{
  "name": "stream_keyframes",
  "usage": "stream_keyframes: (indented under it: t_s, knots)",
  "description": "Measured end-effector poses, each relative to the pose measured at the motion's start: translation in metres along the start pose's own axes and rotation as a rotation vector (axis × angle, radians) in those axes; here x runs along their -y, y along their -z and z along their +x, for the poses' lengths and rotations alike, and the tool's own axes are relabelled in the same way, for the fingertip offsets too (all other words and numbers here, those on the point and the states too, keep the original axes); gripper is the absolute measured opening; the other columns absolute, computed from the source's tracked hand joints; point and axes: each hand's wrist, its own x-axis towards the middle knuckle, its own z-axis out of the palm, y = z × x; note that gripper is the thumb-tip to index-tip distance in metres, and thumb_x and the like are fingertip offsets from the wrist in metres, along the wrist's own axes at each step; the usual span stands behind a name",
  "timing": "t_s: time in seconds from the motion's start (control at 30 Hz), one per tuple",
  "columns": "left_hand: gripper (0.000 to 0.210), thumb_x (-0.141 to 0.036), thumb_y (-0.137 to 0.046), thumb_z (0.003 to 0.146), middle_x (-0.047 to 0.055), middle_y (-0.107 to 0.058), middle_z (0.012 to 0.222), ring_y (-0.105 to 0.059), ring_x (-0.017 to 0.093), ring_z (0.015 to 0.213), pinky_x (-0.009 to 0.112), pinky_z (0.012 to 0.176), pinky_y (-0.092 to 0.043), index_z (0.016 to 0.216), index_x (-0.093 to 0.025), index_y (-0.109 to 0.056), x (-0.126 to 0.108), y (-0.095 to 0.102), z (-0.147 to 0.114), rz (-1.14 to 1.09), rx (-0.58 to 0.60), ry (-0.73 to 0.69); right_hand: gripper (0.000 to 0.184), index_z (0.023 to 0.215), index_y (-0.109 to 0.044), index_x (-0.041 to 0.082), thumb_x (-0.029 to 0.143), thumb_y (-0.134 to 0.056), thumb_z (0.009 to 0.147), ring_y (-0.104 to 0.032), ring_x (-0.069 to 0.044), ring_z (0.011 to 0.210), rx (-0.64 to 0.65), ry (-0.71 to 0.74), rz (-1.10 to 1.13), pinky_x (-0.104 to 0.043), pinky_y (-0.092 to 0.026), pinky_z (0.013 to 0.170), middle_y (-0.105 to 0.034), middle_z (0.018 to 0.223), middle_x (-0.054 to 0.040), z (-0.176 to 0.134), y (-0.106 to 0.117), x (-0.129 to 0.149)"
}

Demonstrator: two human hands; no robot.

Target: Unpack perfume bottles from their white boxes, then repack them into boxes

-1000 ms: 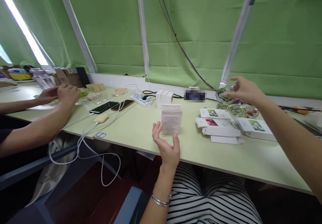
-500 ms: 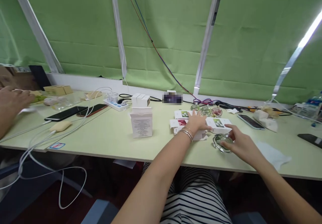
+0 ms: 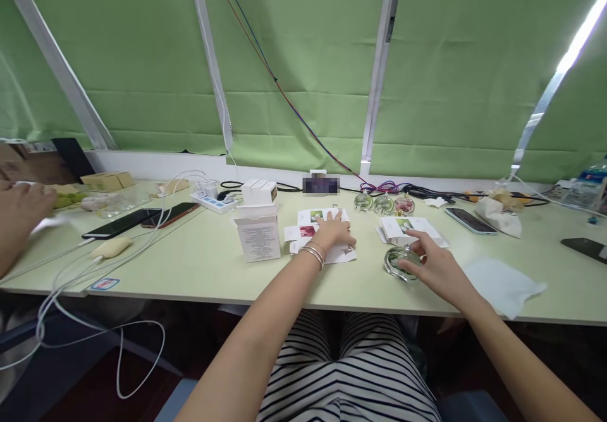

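My left hand (image 3: pixel 334 231) lies with fingers spread over several white cartons (image 3: pixel 296 232) with green and pink pictures, some with open flaps. My right hand (image 3: pixel 439 264) has its thumb and fingers around a round, clear glass perfume bottle (image 3: pixel 396 264) with a silvery rim, low over the table. Just behind that bottle is another white carton (image 3: pixel 420 227) with a green picture. Left of my left hand, a white box (image 3: pixel 260 238) with printed text stands upright, with smaller white boxes (image 3: pixel 259 191) behind it.
Three similar round bottles (image 3: pixel 384 204) stand at the back. A phone (image 3: pixel 470 221) and a white tissue sheet (image 3: pixel 502 286) lie to the right. Phones (image 3: pixel 121 223), white cables (image 3: pixel 57 283) and a power strip (image 3: pixel 213 203) occupy the left, where another person's hand (image 3: pixel 23 216) reaches in.
My left hand has slid left with the cartons under it, away from the carton on the right. My right hand and its bottle have shifted slightly left. The view has turned a little.
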Motion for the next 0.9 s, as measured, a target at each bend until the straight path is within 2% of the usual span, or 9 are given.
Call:
stream_keyframes:
  t_s: [0.2, 0.33, 0.43, 0.5, 0.6, 0.7, 0.77, 0.8, 0.9]
  knots:
    - [0.054, -0.038, -0.063, 0.057, 0.01, -0.018, 0.148, -0.009, 0.041, 0.133, 0.069, 0.095, -0.004, 0.109, -0.025, -0.058, 0.018, -0.004, 0.003, -0.042, -0.059, -0.007, 0.049, 0.116, -0.046, 0.024, 0.039, -0.059, 0.072, -0.061, -0.022, 0.074, 0.006, 0.064, 0.133, -0.034, -0.047, 0.068, -0.064, 0.087, -0.0048, 0.008, -0.015, 0.01]
    - [0.043, -0.029, -0.064, 0.06, 0.012, -0.024, 0.146, -0.011, 0.041, 0.133, 0.068, 0.097, -0.003, 0.102, -0.02, -0.061, 0.019, 0.001, 0.002, -0.09, -0.167, -0.062, 0.047, 0.115, -0.047, 0.021, 0.035, -0.061, 0.072, -0.061, -0.022, 0.079, 0.041, 0.09, 0.233, -0.035, -0.047, 0.072, -0.065, 0.092, -0.0071, 0.018, -0.03, 0.024]
    - [0.035, -0.024, -0.047, 0.078, 0.012, -0.027, 0.145, -0.012, 0.03, 0.136, 0.054, 0.107, -0.005, 0.111, -0.016, -0.056, 0.013, 0.009, -0.016, -0.153, -0.322, -0.15, 0.047, 0.115, -0.047, 0.019, 0.033, -0.061, 0.072, -0.06, -0.023, 0.087, 0.063, 0.124, 0.301, -0.039, -0.045, 0.079, -0.065, 0.098, -0.0098, 0.029, -0.044, 0.035]
    - [0.04, -0.019, -0.031, 0.086, 0.011, -0.031, 0.143, -0.02, 0.019, 0.134, 0.041, 0.11, -0.014, 0.123, -0.015, -0.045, 0.008, 0.01, -0.037, -0.213, -0.418, -0.211, 0.049, 0.116, -0.046, 0.019, 0.032, -0.062, 0.072, -0.06, -0.023, 0.087, 0.091, 0.145, 0.327, -0.04, -0.045, 0.081, -0.065, 0.099, -0.0102, 0.035, -0.051, 0.04]
    - [0.051, -0.021, -0.034, 0.085, 0.012, -0.041, 0.137, -0.038, 0.015, 0.126, 0.03, 0.103, -0.033, 0.135, -0.013, -0.025, 0.001, -0.004, -0.074, -0.302, -0.447, -0.288, 0.057, 0.121, -0.042, 0.02, 0.031, -0.064, 0.07, -0.062, -0.021, 0.084, 0.171, 0.19, 0.373, -0.04, -0.046, 0.081, -0.065, 0.098, -0.0075, 0.04, -0.05, 0.04]
    - [0.072, -0.021, -0.049, 0.078, 0.018, -0.04, 0.136, -0.041, 0.023, 0.124, 0.037, 0.1, -0.038, 0.139, -0.009, -0.013, -0.006, -0.033, -0.099, -0.472, -0.414, -0.311, 0.06, 0.124, -0.042, 0.023, 0.031, -0.066, 0.07, -0.062, -0.02, 0.091, 0.352, 0.278, 0.438, -0.036, -0.05, 0.08, -0.066, 0.104, -0.0053, 0.048, -0.031, 0.034]
    - [0.067, -0.018, -0.049, 0.078, 0.02, -0.038, 0.136, -0.041, 0.026, 0.124, 0.042, 0.101, -0.036, 0.137, -0.008, -0.019, -0.011, -0.051, -0.106, -0.582, -0.454, -0.254, 0.049, 0.119, -0.048, 0.023, 0.033, -0.063, 0.073, -0.06, -0.02, 0.1, 0.467, 0.287, 0.483, -0.034, -0.051, 0.081, -0.062, 0.114, -0.0061, 0.059, -0.018, 0.031]
    - [0.06, -0.017, -0.048, 0.079, 0.019, -0.041, 0.135, -0.042, 0.027, 0.122, 0.043, 0.101, -0.035, 0.135, -0.009, -0.025, -0.012, -0.057, -0.107, -0.618, -0.481, -0.225, 0.041, 0.116, -0.051, 0.022, 0.033, -0.058, 0.077, -0.059, -0.021, 0.102, 0.469, 0.255, 0.498, -0.034, -0.051, 0.082, -0.06, 0.117, -0.0071, 0.067, -0.013, 0.031]
    - [0.045, -0.014, -0.047, 0.08, 0.016, -0.051, 0.125, -0.048, 0.025, 0.115, 0.042, 0.099, -0.037, 0.125, -0.012, -0.04, -0.012, -0.062, -0.109, -0.692, -0.518, -0.197, 0.031, 0.113, -0.052, 0.016, 0.025, -0.047, 0.084, -0.058, -0.023, 0.104, 0.314, 0.133, 0.469, -0.042, -0.045, 0.089, -0.058, 0.117, -0.0141, 0.099, -0.021, 0.041]
